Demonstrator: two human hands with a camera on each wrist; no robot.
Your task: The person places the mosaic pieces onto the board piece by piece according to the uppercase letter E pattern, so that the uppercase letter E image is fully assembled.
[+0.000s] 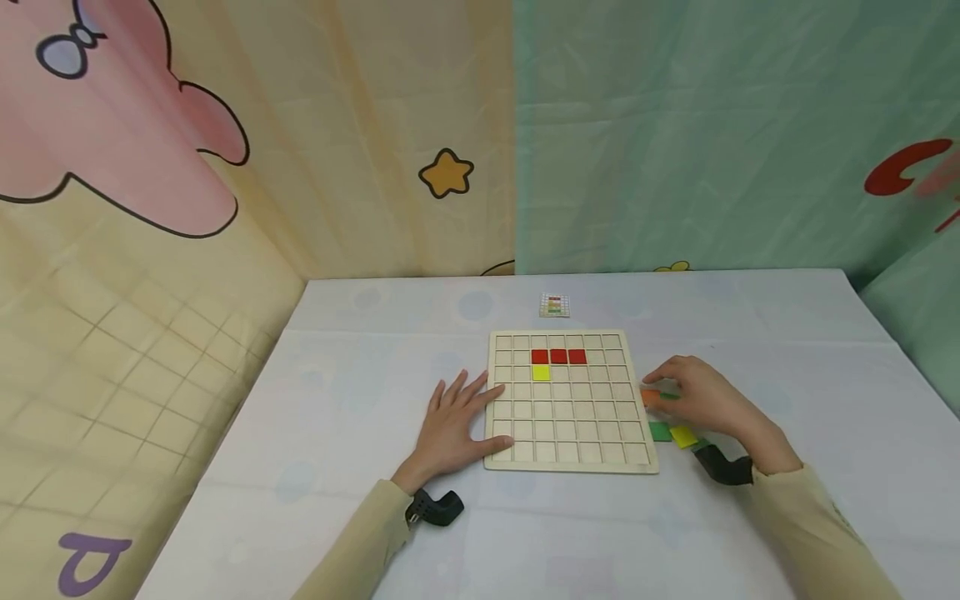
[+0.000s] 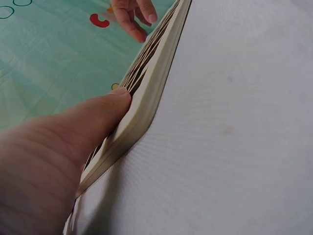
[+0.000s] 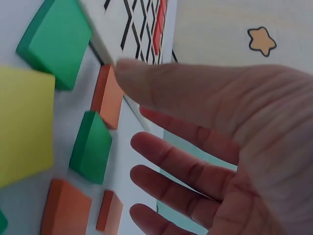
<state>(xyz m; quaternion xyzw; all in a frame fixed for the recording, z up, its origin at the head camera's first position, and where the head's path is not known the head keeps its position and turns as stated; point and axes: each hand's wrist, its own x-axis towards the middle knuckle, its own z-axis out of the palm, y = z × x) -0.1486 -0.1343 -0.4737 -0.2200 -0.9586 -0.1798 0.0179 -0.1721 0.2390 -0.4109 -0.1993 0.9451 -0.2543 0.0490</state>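
Left hand braces the board, right hand hovers among loose tiles

From where I stand, the gridded board (image 1: 564, 429) lies flat on the white-covered table (image 1: 585, 537). The left hand (image 1: 452, 425) is at its nine o'clock side, fingers spread, thumb and forefinger resting over the edge, probably to stop it sliding. At three o'clock the right hand (image 1: 697, 398) has its fingers apart, the thumb right by an orange tile (image 3: 107, 100); whether it touches, I can't tell. Loose pieces, among them a green tile (image 1: 660, 432) and a loose yellow tile (image 1: 683, 437), lie towards four o'clock, presumably for easy reach. A small printed card (image 1: 554, 306) sits just beyond twelve o'clock, likely so it can be read.

The board is pale, wood-like, with rounded corners and dark grid lines. Near its twelve o'clock edge run three red tiles (image 1: 558, 356); a yellow tile (image 1: 541, 372) sits at six o'clock of the leftmost.
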